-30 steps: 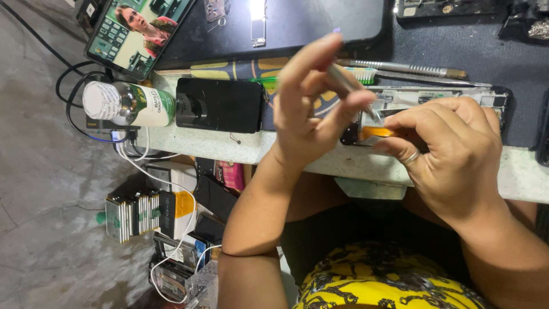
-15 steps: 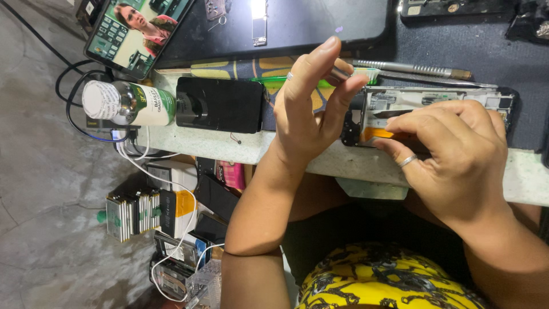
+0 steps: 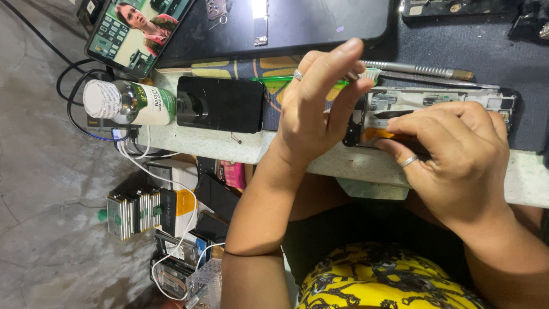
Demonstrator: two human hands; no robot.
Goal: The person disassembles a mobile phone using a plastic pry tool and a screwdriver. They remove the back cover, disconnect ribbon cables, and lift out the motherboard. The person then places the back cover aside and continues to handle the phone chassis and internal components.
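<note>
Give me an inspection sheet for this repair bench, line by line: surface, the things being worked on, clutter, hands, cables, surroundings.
Surface: pale worktop edge with a dark mat behind.
Job's things: opened phone, insides exposed; green toothbrush.
Clutter: black phone back, white bottle on its side, metal tool, lit screen.
Hands: left hand pinches the toothbrush; right hand rests on the opened phone.
Cables: black and white leads at the bench's end.
Surroundings: concrete floor, stacked parts.

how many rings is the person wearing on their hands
2 rings show. One silver ring is on a finger of the left hand, near the green toothbrush. The other ring is on the right hand, over the opened phone. Hidden fingers may carry more.
</note>
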